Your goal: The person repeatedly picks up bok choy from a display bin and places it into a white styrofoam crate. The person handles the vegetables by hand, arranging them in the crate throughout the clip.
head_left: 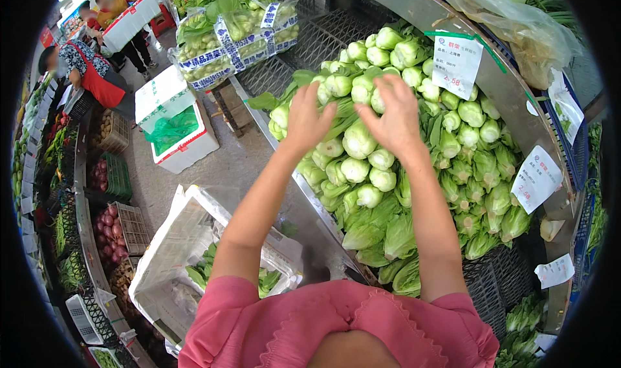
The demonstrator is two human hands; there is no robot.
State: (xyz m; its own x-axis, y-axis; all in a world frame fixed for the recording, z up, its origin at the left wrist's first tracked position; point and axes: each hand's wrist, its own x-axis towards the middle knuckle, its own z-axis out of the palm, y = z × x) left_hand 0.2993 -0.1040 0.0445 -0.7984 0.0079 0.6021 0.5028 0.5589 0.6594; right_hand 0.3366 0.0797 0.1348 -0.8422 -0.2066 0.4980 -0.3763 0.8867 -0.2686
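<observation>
Both hands are over a stacked pile of bok choy (355,169), its pale green bases facing me. My left hand (309,118) lies at the pile's left upper part, thumb spread from the fingers, against bok choy heads. To its right, my right hand (394,118) reaches over more heads with its thumb apart; its fingertips partly cover them. Green bok choy stalks (342,113) show between the two hands. Neither hand visibly lifts a head. Leafy lettuce (381,234) lies below the bok choy, and more lettuce heads (478,193) are stacked at right.
A newspaper-lined foam box (162,266) with some greens stands at my lower left. Taped bundles of bagged vegetables (237,40) sit upper left on the black mesh shelf (322,40). A white foam box (187,149) is on the floor. People (99,74) stand farther off.
</observation>
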